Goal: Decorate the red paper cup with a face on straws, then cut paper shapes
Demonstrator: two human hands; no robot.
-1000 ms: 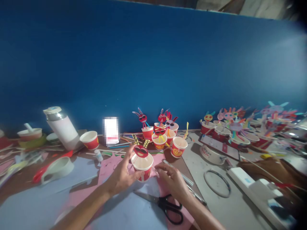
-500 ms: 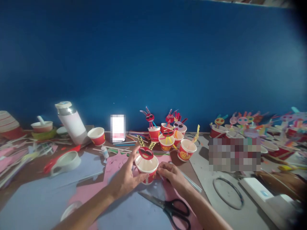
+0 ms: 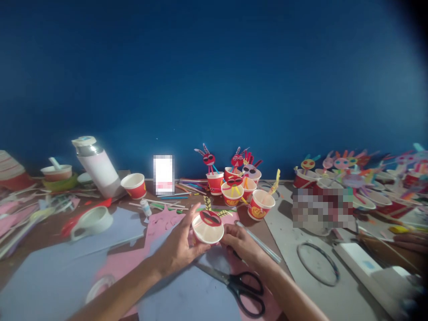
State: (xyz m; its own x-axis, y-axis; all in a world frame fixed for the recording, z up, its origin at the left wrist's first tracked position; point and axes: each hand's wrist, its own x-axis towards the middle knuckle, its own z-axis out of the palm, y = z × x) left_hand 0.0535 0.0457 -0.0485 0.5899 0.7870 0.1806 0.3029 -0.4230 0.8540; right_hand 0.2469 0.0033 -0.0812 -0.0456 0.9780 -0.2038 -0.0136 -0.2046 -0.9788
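Note:
My left hand point(image 3: 182, 240) is wrapped round the left side of a red and white paper cup point(image 3: 207, 231), thumb low on its front. The cup's mouth tilts toward me. At its back rim is a red paper face point(image 3: 211, 217) with dark eye shapes, a mouth and two yellow, dark-striped ears. At the cup's right side my right hand point(image 3: 239, 243) has its fingers pinched together; whatever lies between them is hidden. Below the cup, black-handled scissors point(image 3: 230, 280) lie on blue and pink paper sheets point(image 3: 167, 298).
Several decorated cups point(image 3: 232, 194) stand behind, with more at the far right. At left are a white flask point(image 3: 96, 167), a plain paper cup point(image 3: 133, 185), a small bottle point(image 3: 145, 208) and a tape roll point(image 3: 99, 287). A person's hand point(image 3: 413, 243) shows at the right edge.
The cup has tipped toward me and shifted slightly right and up, its paper face leaning with it. My right hand has stayed by the cup's right side.

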